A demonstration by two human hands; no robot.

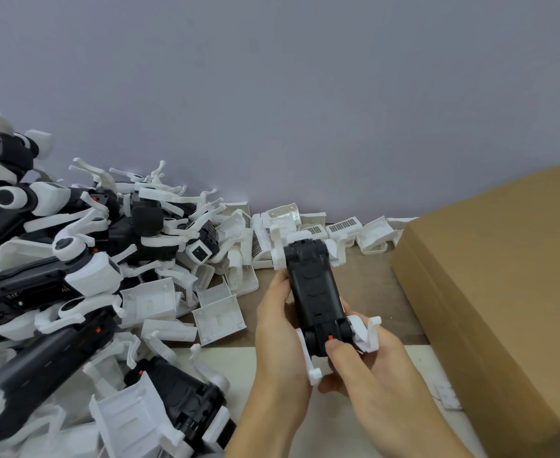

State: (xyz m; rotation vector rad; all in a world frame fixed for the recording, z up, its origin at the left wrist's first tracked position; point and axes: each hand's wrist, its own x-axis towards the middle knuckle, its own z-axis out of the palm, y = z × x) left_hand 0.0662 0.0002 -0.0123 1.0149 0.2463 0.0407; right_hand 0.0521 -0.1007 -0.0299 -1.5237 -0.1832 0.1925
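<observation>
drone body [313, 292] | likely light, stiff; grip here, not the thin white arms [366, 335] | left hand [277, 338] clasps its side, right hand [368, 375] its tail

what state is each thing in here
black toy body: held above the table in both hands, white arms attached
left hand: grips the body's left side
right hand: holds the near end, thumb by the orange switch
white covers: loose on the table, several hollow side up
black-and-white units: heaped at left
cardboard box: shut, at right
</observation>
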